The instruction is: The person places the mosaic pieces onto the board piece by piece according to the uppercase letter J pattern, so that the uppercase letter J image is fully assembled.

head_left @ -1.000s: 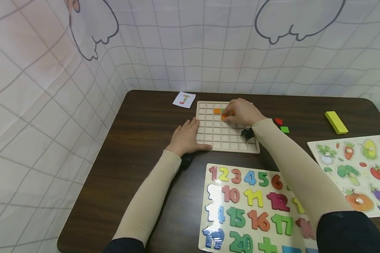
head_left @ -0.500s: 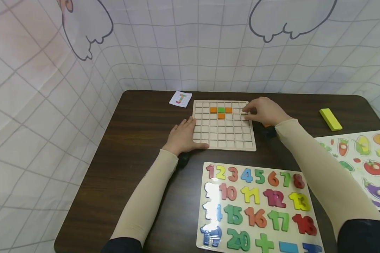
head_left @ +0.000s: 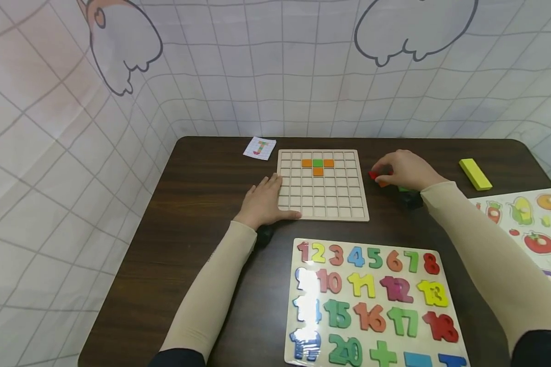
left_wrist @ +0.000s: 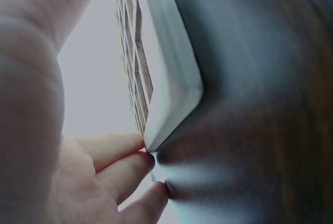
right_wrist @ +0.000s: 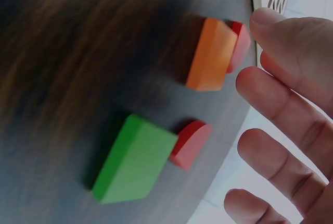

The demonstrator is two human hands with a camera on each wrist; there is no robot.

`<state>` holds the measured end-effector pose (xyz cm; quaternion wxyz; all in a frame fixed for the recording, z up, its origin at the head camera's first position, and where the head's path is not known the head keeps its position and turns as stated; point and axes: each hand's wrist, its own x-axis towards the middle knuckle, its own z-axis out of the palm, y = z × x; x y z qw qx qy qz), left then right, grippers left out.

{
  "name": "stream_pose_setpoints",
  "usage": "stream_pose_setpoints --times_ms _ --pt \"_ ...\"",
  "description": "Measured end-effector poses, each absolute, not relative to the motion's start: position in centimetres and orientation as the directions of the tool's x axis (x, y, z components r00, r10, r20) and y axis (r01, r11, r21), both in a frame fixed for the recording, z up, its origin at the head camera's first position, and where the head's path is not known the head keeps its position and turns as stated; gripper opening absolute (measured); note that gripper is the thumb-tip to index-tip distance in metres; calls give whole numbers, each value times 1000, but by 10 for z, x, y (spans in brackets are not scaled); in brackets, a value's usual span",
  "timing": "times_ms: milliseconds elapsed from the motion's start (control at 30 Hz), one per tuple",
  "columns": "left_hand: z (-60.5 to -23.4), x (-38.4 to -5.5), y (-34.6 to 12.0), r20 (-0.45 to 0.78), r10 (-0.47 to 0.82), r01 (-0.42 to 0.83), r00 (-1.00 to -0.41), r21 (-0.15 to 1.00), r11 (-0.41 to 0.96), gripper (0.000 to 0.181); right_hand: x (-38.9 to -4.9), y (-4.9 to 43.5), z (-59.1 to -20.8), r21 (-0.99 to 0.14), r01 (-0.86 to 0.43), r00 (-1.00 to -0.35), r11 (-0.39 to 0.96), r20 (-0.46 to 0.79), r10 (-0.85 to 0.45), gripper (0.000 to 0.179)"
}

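Just beside the orange block [right_wrist: 210,54], right hand [head_left: 406,169], fingers [right_wrist: 270,96] apart; left hand [head_left: 261,201], fingers straight, against the board [head_left: 321,206].

Open lane along the tabletop [head_left: 381,232] between grid board [head_left: 321,199] and number board [head_left: 367,340] (left sleeve [head_left: 213,288] and right sleeve [head_left: 482,252] flank it).

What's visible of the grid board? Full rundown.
The grid board, pale and wood-like with rounded corners and square cells, lies flat on the dark table. Its second row from the far edge holds two orange squares flanking a green square; a third orange one sits just nearer than the green. The left hand touches its left edge.
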<state>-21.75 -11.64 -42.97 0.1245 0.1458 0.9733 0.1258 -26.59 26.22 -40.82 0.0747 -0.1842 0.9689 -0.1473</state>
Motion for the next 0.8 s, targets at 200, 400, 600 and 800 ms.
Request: stream_pose_setpoints --times_ms 200,400,600,800 --pt "-428 -217 -116 -208 316 251 -926 285 925 120 -262 267 -411 -312 -312 -927 897 -106 -360 31" --pt "-428 -217 -116 -210 314 250 -926 283 926 121 -256 278 -411 -304 -310 -929 901 -106 -355 32" --pt "-428 -218 -116 -209 314 250 -926 285 926 120 -248 296 -411 -306 -302 -927 903 -126 -352 35" --pt "-429 -218 -116 -209 311 247 -927 286 926 120 -241 309 -411 -293 -258 -937 921 -157 -313 40"
